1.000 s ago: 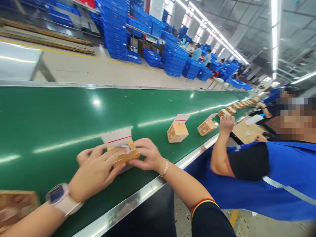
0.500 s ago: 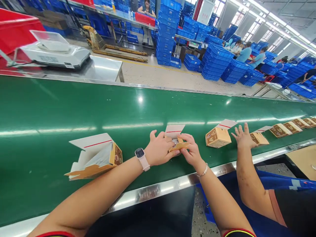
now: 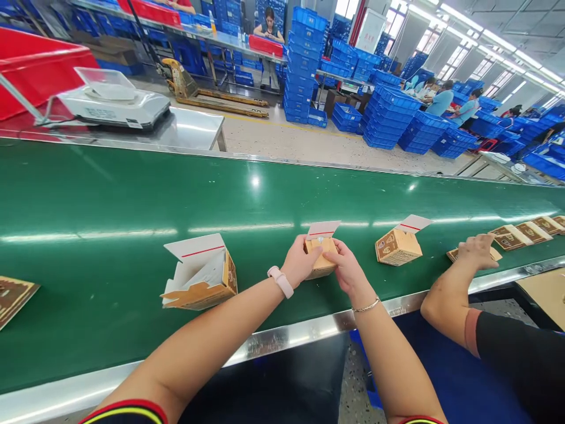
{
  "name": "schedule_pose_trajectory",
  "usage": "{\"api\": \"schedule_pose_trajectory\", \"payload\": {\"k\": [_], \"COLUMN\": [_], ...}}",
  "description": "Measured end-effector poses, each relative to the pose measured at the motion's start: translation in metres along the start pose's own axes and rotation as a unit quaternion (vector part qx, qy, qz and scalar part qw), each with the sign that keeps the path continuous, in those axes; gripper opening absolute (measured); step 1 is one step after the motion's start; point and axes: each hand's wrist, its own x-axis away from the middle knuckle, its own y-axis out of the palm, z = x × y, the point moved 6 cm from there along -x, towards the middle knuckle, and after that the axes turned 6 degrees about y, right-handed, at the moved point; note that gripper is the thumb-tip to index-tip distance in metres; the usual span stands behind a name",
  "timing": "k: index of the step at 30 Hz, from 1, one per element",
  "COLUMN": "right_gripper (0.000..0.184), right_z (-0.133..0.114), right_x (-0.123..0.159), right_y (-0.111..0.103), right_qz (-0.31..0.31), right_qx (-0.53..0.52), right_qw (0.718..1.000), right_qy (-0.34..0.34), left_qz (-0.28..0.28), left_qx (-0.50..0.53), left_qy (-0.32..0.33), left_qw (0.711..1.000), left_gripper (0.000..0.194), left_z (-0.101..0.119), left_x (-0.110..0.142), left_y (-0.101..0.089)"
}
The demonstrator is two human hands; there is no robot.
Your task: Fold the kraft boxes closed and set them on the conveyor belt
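Observation:
A small brown carton [image 3: 322, 270] stands on the green belt between my two hands, its white lid flap with a red line raised at the back. My left hand [image 3: 302, 262] wraps its left side, thumb pressing on the folded front flap. From the right, my right hand [image 3: 348, 266] grips the same carton, thumb on top. To the left sits an open carton [image 3: 200, 291] with a whitish packet inside. Right of my hands stands another carton [image 3: 398, 247] with its lid flap up.
The green conveyor belt [image 3: 132, 188] has a metal edge. At right, a co-worker's hand [image 3: 474, 253] rests over a flat carton; several flat cartons [image 3: 525, 234] lie beyond. Another flat carton [image 3: 15, 297] lies far left. Across the belt are a white scale [image 3: 117, 106] and red bin [image 3: 48, 68].
The front flap of the carton in my hands has been folded down over its opening. The cartons have shifted right in view. The co-worker's hand moved right and covers a flat carton.

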Motion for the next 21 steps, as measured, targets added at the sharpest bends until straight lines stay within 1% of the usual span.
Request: {"api": "schedule_pose_trajectory", "payload": {"k": [2, 5, 7, 9, 10, 12, 13, 14, 15, 17, 19, 21], "right_gripper": [0.05, 0.048, 0.047, 0.043, 0.041, 0.035, 0.033, 0.031, 0.029, 0.025, 0.022, 0.021], "right_z": [0.001, 0.002, -0.001, -0.007, -0.01, -0.016, -0.018, -0.02, -0.022, -0.023, -0.023, -0.025], "right_x": [-0.003, -0.007, -0.008, -0.008, -0.007, -0.006, -0.005, -0.006, -0.006, -0.008, -0.009, -0.009], "right_y": [-0.004, -0.01, -0.012, -0.014, -0.014, -0.017, -0.02, -0.022, -0.024, -0.027, -0.029, -0.032], "right_qz": [0.004, 0.018, 0.026, 0.029, 0.031, 0.048, 0.06, 0.072, 0.082, 0.092, 0.094, 0.097], "right_qx": [-0.001, -0.003, -0.004, -0.004, -0.003, 0.003, 0.009, 0.017, 0.026, 0.041, 0.051, 0.06], "right_qw": [1.0, 0.999, 0.999, 0.999, 0.999, 0.998, 0.998, 0.997, 0.996, 0.995, 0.994, 0.993], "right_qy": [0.016, 0.032, 0.037, 0.035, 0.032, 0.027, 0.022, 0.017, 0.013, 0.013, 0.027, 0.04], "left_qz": [-0.021, -0.014, -0.021, -0.015, -0.001, 0.029, 0.026, 0.007, -0.028, -0.127, -0.226, -0.318], "left_qx": [0.022, 0.03, 0.031, 0.036, 0.03, 0.0, -0.02, -0.039, -0.052, -0.068, -0.074, -0.059], "left_qy": [-0.047, -0.079, -0.092, -0.082, -0.067, -0.021, 0.008, 0.039, 0.066, 0.107, 0.114, 0.094], "left_qw": [0.998, 0.996, 0.995, 0.996, 0.997, 0.999, 0.999, 0.998, 0.996, 0.984, 0.965, 0.941], "left_gripper": [0.02, 0.023, 0.025, 0.029, 0.033, 0.041, 0.043, 0.044, 0.042, 0.036, 0.027, 0.023], "left_z": [0.0, 0.001, 0.002, 0.004, 0.006, 0.013, 0.017, 0.022, 0.027, 0.038, 0.048, 0.056], "left_x": [-0.003, -0.007, -0.009, -0.007, -0.004, 0.008, 0.017, 0.028, 0.041, 0.071, 0.102, 0.131], "left_y": [0.009, 0.016, 0.021, 0.023, 0.022, 0.015, 0.012, 0.009, 0.007, 0.0, -0.014, -0.034]}}
